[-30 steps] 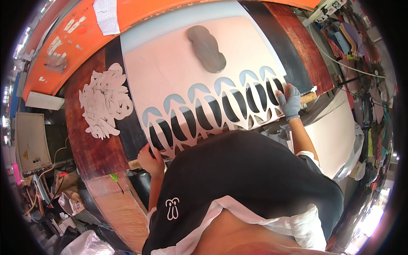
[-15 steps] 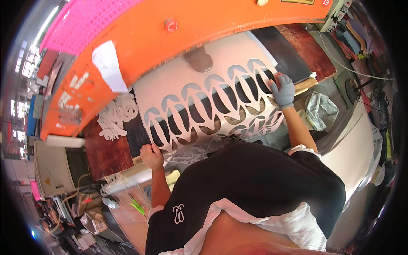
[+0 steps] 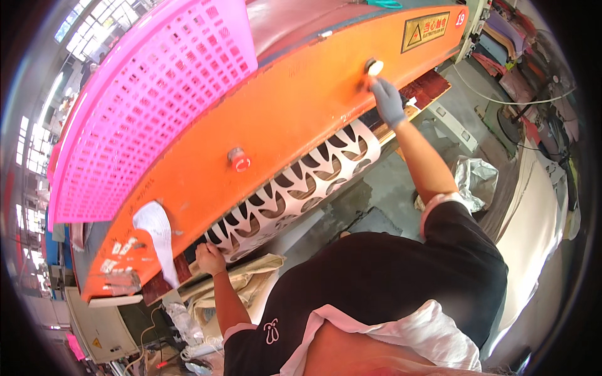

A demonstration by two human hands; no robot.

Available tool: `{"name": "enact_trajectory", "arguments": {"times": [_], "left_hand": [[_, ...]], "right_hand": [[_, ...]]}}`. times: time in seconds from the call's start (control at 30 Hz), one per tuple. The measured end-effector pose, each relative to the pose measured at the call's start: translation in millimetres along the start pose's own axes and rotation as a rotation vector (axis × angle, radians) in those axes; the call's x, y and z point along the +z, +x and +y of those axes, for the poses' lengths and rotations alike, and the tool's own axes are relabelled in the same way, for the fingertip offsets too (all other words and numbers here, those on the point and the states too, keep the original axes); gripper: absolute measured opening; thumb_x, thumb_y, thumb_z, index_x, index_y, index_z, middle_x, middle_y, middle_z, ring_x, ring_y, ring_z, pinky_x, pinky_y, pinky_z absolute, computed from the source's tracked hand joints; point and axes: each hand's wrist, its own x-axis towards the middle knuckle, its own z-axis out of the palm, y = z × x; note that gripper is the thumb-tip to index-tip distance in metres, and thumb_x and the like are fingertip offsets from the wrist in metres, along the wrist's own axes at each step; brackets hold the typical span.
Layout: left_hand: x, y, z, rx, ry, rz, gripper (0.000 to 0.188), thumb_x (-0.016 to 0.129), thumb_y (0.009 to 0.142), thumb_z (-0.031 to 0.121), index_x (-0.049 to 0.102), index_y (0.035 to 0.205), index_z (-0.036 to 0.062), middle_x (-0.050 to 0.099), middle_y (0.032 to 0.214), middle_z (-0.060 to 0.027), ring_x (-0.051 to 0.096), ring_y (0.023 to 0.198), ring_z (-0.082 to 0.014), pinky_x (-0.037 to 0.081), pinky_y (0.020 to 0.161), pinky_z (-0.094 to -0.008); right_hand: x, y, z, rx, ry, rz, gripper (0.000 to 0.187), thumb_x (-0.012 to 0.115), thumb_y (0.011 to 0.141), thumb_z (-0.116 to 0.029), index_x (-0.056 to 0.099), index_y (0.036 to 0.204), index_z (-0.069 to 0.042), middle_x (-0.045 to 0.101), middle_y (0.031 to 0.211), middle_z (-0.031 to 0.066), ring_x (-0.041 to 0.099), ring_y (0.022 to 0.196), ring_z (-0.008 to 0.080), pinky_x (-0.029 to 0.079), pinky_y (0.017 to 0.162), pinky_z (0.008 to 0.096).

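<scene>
A pale sheet with rows of curved cut-out holes (image 3: 307, 182) lies partly beneath the orange machine beam (image 3: 301, 106), its near part hanging over the front edge. My bare left hand (image 3: 211, 259) is closed at the sheet's left edge, fingers pinched on it. My right hand (image 3: 389, 103), in a grey glove with bare fingertips, is raised to the front of the beam. Its fingers reach to the underside of a lit round button (image 3: 374, 67), and it holds nothing that I can see. The beam hides most of the sheet.
A red push button (image 3: 239, 160) sticks out of the beam's middle. A pink perforated basket (image 3: 157, 94) rests on top at left, above a hanging paper (image 3: 153, 235). A crumpled plastic bag (image 3: 475, 182) and a large pale sheet stack (image 3: 533, 200) are at right.
The orange beam now covers the board and most of the sheet. My right hand has left the sheet's right edge and moved up to the button. My left hand stays at the left edge.
</scene>
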Motion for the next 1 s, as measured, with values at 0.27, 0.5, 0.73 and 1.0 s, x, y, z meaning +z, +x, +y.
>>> {"name": "enact_trajectory", "arguments": {"times": [0.27,0.5,0.73,1.0], "left_hand": [[-14.9,-13.7,-10.4,-0.023,0.025,-0.011,0.026,0.043,0.088,0.017,0.043,0.066,0.0019,0.045,0.069,-0.0171,0.047,0.067,-0.0382,0.037,0.059,-0.0476],[-11.8,-8.7,-19.8,0.02,0.033,-0.08,0.026,0.043,0.087,0.02,0.046,0.069,0.002,0.048,0.073,-0.0178,0.049,0.071,-0.0386,0.038,0.062,-0.0488],[7.0,0.1,-37.7,-0.111,0.031,-0.235,0.029,0.049,0.087,0.024,0.05,0.071,0.0002,0.053,0.078,-0.0221,0.051,0.078,-0.0433,0.04,0.069,-0.0512],[2.4,-5.0,-22.9,-0.082,-0.018,-0.116,0.027,0.055,0.084,0.021,0.048,0.067,0.0011,0.052,0.074,-0.0171,0.051,0.075,-0.0391,0.04,0.068,-0.0491]], "right_hand": [[-32.5,-94.3,59.5,-0.302,-1.037,-0.182,0.02,0.056,0.082,-0.024,0.064,0.076,-0.007,0.062,0.082,0.0114,0.058,0.083,0.0318,0.042,0.079,0.0439],[-24.0,-90.5,61.5,-0.22,-1.006,-0.208,0.025,0.056,0.083,-0.027,0.065,0.07,-0.008,0.062,0.078,0.0103,0.058,0.08,0.0307,0.042,0.083,0.0429],[-27.3,-80.8,66.3,-0.243,-1.031,-0.325,0.027,0.05,0.085,-0.03,0.067,0.078,-0.009,0.063,0.08,0.0084,0.058,0.083,0.0294,0.041,0.084,0.0415],[-29.2,-82.1,71.8,-0.125,-1.134,-0.352,0.033,0.045,0.087,-0.032,0.068,0.08,-0.01,0.066,0.081,0.0083,0.06,0.087,0.0266,0.041,0.085,0.0401]]}}
